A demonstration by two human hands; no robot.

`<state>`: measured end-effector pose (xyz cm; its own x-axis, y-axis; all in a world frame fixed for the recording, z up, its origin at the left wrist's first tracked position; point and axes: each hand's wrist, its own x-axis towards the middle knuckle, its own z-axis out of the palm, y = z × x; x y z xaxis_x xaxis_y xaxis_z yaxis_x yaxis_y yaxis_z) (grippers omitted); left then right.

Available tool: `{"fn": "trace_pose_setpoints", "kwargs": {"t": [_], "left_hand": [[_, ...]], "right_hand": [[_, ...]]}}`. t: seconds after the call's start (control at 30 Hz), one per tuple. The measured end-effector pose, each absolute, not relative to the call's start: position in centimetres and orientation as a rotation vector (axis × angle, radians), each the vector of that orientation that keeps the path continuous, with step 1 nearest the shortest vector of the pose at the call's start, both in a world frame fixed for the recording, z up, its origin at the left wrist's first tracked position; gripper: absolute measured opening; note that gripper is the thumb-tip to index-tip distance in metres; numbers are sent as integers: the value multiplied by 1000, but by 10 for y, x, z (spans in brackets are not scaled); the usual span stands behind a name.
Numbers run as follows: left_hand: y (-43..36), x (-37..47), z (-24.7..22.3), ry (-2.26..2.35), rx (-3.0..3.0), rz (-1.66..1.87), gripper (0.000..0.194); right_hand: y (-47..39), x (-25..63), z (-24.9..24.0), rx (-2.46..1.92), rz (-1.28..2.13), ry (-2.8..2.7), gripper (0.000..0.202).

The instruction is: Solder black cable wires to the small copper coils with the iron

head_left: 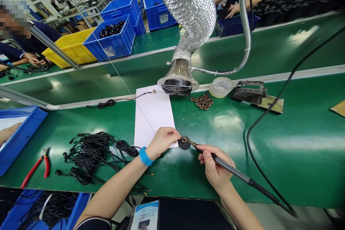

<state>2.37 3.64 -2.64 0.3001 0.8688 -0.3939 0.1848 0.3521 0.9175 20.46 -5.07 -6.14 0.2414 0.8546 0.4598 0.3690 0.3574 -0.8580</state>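
My right hand [217, 168] is wrapped round the grey handle of a soldering iron [233, 170], whose tip points left. That tip meets a small copper-coloured part [184, 140] on a round black disc [184, 145]. My left hand [165, 141], with a blue band at the wrist, is pinched at the left edge of the same part; what lies between its fingertips is too small to make out. Beneath the left hand is the lower part of a white paper sheet [153, 115]. Bundles of black cables [90, 154] lie left of my left forearm.
A fume duct [179, 75] hangs above the paper. Behind the disc are a pile of copper-coloured parts [203, 101], a round tub [221, 87] and a metal iron stand [256, 95]. Red-handled cutters [39, 165] lie left, near a blue bin [20, 136]. Other people sit across and at left.
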Motion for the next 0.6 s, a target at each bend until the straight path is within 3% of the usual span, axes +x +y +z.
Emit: {"fn": "trace_pose_setpoints", "kwargs": {"t": [0.6], "left_hand": [[38,22,-30,1203,1122,608,15]], "right_hand": [[-51,203,-66,-1247,667,-1026,19]]}}
